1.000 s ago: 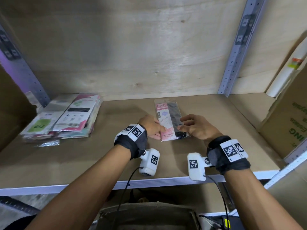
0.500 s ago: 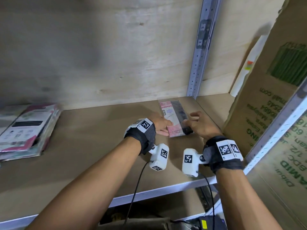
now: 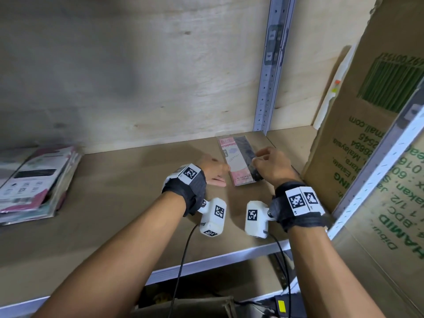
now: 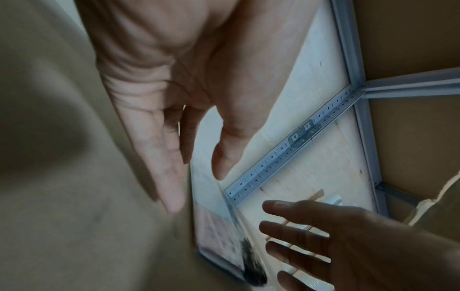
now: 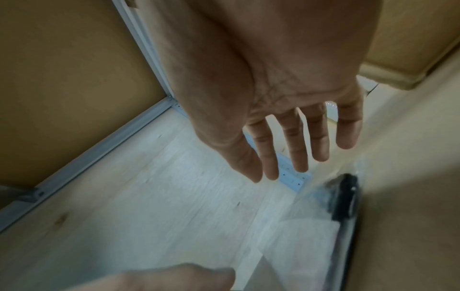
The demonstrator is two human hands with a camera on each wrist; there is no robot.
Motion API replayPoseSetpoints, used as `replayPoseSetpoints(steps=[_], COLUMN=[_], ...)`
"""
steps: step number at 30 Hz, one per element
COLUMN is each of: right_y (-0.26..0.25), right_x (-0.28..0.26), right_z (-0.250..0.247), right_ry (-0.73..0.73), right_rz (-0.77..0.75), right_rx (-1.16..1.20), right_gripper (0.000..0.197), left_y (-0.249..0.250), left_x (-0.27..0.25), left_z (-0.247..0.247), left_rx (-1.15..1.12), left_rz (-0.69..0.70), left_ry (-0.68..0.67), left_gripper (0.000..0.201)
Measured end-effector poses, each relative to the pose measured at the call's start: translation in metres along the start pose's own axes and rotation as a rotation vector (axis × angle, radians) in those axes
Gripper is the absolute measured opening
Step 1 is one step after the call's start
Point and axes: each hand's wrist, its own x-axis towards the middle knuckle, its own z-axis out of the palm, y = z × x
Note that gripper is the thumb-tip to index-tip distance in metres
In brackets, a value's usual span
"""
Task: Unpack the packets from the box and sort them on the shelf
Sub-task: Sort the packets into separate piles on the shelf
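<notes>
Head view gives me the shelf (image 3: 96,226) first, a brown board with a pale metal front rail, backed by plywood and crossed by a perforated grey upright (image 3: 267,88). At the right, a tall printed cardboard box (image 3: 358,143) stands on the board, its near corner just beside my right wrist. Far left on the board I see a stack of packets (image 3: 34,182), pink, white and green ones lying flat on each other, well apart from both hands.

Between my hands lies the pink-and-black packet (image 3: 239,161), flat on the board near the back wall, its long side running away from me. My left hand (image 3: 212,172) sits at its left edge with the fingers stretched out straight; on the left wrist camera the same hand (image 4: 174,122) shows long, relaxed fingers beside the clear wrapper edge of the packet (image 4: 219,232), curled round nothing. Whether the fingertips actually touch the wrapper I cannot tell, since the picture is blurred.

My right hand (image 3: 271,165) is at the packet's right edge. From above its fingers look bent downward, but the right wrist camera shows the hand (image 5: 286,98) with fingers spread and nearly straight, hanging over the packet's (image 5: 331,212) dark side, gripping nothing.
</notes>
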Motion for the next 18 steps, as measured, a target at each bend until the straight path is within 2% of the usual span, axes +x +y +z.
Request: replayPoseSetpoints(steps=[4,9,12,15,18], right_y=[-0.019,-0.052,-0.073,-0.1,-0.133], right_x=[-0.021,-0.065,-0.086,-0.098,-0.102], right_z=[0.019,0.067,0.095,0.123,0.152], right_ry=[-0.02,-0.232,-0.349,-0.477,-0.569], right_rz=[-0.142,-0.311,-0.409,-0.423,-0.437], right_rx=[0.128,0.242,0.236,0.254,0.251], right_gripper=[0.014,0.008,0.008,0.008,0.007], left_y=[-0.02,-0.065,-0.074,-0.071,-0.076], left_x=[-0.023,-0.061,-0.082,-0.102,-0.118], left_z=[-0.047,-0.128,-0.175,-0.213,-0.244], left_rx=[-0.049,-0.037,-0.092,-0.142,-0.116], left_rz=[0.026,0.126,0.137,0.18,0.207], left_ry=[0.098,0.347,0.442,0.526,0.561], left_gripper=[0.021,0.006,0.014,0.02,0.018])
